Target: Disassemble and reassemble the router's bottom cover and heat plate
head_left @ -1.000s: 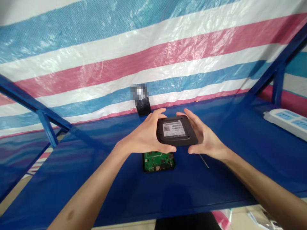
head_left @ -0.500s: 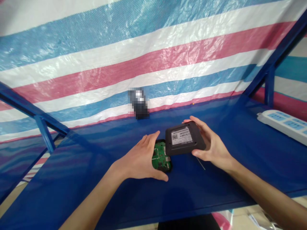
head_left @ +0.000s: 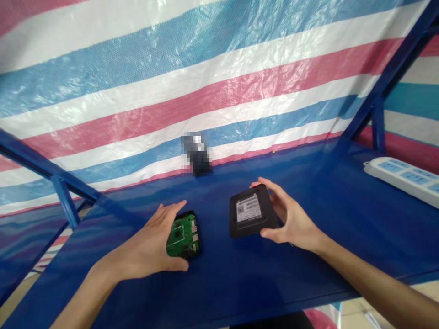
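Left fingers (head_left: 171, 211) are spread over the far-left edge of the base shell (head_left: 195, 249), thumb on its near edge: the left hand (head_left: 147, 253) is clamped on it, palm down, forearm in from the lower left. Green circuit board (head_left: 181, 235) sits face up in the shell, just right of those fingers, flat on the blue tabletop (head_left: 240, 283).

Right fingers (head_left: 265, 183) hook the far edge of the black cover (head_left: 252, 212), thumb on the near corner, so the right hand (head_left: 291, 221) grips it, label side up. Cover is tilted, low over the tabletop; can't tell if it touches. The two parts are apart.

Beyond the fingers: blurred dark object (head_left: 197, 155) against the striped tarp (head_left: 206, 91). Far right of the right fingers: white power strip (head_left: 404, 178). Blue frame struts (head_left: 51, 170) on both sides.
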A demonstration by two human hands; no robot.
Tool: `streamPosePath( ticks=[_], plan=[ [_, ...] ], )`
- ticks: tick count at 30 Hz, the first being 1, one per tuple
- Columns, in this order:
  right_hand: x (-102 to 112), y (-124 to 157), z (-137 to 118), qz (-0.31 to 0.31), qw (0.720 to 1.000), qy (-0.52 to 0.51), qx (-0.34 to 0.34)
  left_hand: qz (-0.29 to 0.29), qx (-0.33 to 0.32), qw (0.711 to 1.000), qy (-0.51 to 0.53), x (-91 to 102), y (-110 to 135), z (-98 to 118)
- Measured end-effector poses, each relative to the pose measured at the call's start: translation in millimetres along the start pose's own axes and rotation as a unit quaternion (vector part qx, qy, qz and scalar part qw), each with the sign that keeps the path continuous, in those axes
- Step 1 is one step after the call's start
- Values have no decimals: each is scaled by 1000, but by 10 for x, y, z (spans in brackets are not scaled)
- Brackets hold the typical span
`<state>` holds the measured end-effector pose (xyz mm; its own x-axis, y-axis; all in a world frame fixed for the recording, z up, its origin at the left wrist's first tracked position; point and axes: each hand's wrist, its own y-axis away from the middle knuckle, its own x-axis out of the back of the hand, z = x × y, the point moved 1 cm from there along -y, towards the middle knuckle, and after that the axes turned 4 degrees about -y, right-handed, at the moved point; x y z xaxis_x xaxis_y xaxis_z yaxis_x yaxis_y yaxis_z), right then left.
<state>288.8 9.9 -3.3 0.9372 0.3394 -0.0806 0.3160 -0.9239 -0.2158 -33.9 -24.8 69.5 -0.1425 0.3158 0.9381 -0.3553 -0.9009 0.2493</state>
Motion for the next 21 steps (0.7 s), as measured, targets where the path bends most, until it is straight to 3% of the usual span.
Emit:
streamPosePath(
  ticks=[6, 9, 16, 21],
  plan=[
    [-53, 29, -13, -14, 999, 16, -27, -6, -115, 993, 3, 137, -389, 723],
    [-68, 47, -33, -16, 1000, 2, -27, -19, -154, 988, 3, 122, -623, 961],
    [-75, 36, -40, -25, 999, -16, 21, -4, -198, 977, 80, 79, -841, 1129],
    [-6, 26, -9, -4, 998, 37, 47, -1, -207, 967, 149, 82, -923, 1116]
  ],
)
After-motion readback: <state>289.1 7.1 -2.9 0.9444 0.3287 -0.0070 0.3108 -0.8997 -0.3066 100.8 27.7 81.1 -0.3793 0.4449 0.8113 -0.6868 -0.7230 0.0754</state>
